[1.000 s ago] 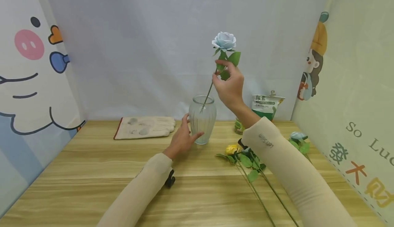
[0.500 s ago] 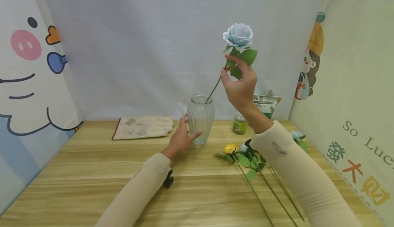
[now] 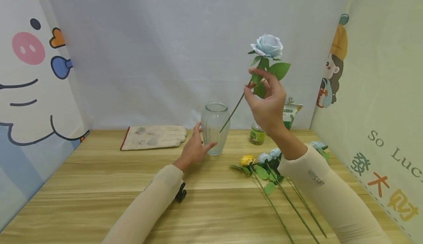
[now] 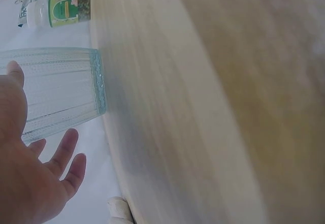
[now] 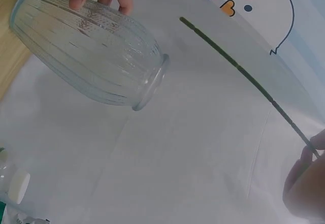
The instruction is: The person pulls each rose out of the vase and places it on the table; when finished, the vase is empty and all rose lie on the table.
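In the head view my right hand (image 3: pixel 267 100) pinches the stem of a pale blue rose (image 3: pixel 267 46) just below its bloom, among green leaves. The stem slants down leftward, its lower end overlapping the vase's right side; the right wrist view shows that stem (image 5: pixel 238 67) outside the glass, apart from the mouth. The clear ribbed glass vase (image 3: pixel 215 126) stands upright on the table. My left hand (image 3: pixel 195 148) holds its lower left side, thumb in front and fingers around the far side. In the left wrist view the vase (image 4: pixel 61 89) lies beside the thumb.
A yellow rose (image 3: pixel 247 160) and several blue roses (image 3: pixel 264 158) lie on the wooden table (image 3: pixel 205 214) at right, stems toward me. Behind them stand a small jar (image 3: pixel 257 133) and a clipped bag (image 3: pixel 290 113). White gloves (image 3: pixel 153 137) lie left of the vase.
My right hand has moved rightward with the rose, rising and then lowering. The stem's lower end, earlier at the vase mouth, now shows lower, across its right side. The left hand stays on the vase.
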Tool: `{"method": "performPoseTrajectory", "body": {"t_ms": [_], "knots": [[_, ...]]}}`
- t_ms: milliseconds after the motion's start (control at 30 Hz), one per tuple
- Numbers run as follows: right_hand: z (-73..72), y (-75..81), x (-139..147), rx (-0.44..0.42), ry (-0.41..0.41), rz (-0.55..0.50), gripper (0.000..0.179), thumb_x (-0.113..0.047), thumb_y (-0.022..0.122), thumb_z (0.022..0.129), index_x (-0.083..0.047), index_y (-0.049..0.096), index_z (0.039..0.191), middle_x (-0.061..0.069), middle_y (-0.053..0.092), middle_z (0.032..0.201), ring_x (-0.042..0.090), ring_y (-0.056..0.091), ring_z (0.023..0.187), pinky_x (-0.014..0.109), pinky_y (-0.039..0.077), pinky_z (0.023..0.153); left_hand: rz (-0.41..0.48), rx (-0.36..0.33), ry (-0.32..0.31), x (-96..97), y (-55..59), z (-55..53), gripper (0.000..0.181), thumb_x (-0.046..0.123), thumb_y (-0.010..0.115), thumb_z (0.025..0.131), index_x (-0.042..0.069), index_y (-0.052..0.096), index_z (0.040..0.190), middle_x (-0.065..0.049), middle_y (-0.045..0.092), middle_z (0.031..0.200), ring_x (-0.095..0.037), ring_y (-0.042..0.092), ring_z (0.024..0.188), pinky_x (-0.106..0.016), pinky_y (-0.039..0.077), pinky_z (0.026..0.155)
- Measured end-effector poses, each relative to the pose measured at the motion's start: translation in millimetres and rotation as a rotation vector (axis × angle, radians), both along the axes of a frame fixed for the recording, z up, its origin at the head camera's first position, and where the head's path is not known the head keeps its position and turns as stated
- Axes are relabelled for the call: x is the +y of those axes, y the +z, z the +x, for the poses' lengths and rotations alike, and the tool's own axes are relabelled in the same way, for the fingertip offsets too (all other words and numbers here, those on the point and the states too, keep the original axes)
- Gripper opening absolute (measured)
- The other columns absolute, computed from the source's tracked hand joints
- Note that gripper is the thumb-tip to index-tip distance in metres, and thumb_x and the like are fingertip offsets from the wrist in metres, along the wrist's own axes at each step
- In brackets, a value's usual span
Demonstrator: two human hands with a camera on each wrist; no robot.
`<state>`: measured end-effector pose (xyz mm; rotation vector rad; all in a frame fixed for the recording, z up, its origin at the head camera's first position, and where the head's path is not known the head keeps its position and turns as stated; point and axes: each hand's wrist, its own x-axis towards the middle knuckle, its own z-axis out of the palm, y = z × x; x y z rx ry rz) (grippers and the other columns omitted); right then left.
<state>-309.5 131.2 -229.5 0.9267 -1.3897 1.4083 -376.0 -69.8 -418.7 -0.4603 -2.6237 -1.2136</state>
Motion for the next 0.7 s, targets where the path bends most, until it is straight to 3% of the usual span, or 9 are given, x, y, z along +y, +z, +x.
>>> {"method": "performPoseTrajectory", "body": {"t_ms": [233,500,700], "knots": [[18.5,-24.5,13.6,-0.117,0.022,0.167,0.042,0.021,0.066,0.078,0.011,0.061,0.119,0.005,0.067,0.117,0.022,0.061,0.080,0.027,0.053,0.072,-0.006,0.004,0.006,0.1,-0.6,-0.1,0.097,0.046,0.069,0.092,0.014,0.006,0.158,-0.014,0.040,0.153,-0.035,0.063,0.104,-0.049,0.051,0.078],[35.8,-57.2,30.3,-0.315,0.058,0.340,0.046,0.020,0.066,0.080,0.005,0.062,0.123,0.017,0.065,0.121,0.020,0.061,0.083,0.025,0.052,0.074,-0.007,0.006,0.009,0.4,-0.1,-0.3,0.096,0.044,0.069,0.092,0.014,0.006,0.158,-0.014,0.041,0.153,-0.035,0.064,0.103,-0.049,0.051,0.079],[43.6,-79.8,41.5,-0.484,0.119,0.461,0.044,0.017,0.065,0.084,0.005,0.059,0.126,0.020,0.062,0.122,0.016,0.063,0.083,0.025,0.054,0.071,-0.018,-0.008,0.013,0.1,-0.3,-0.5,0.096,0.046,0.068,0.092,0.014,0.006,0.158,-0.013,0.040,0.154,-0.033,0.063,0.104,-0.048,0.051,0.078]]}}
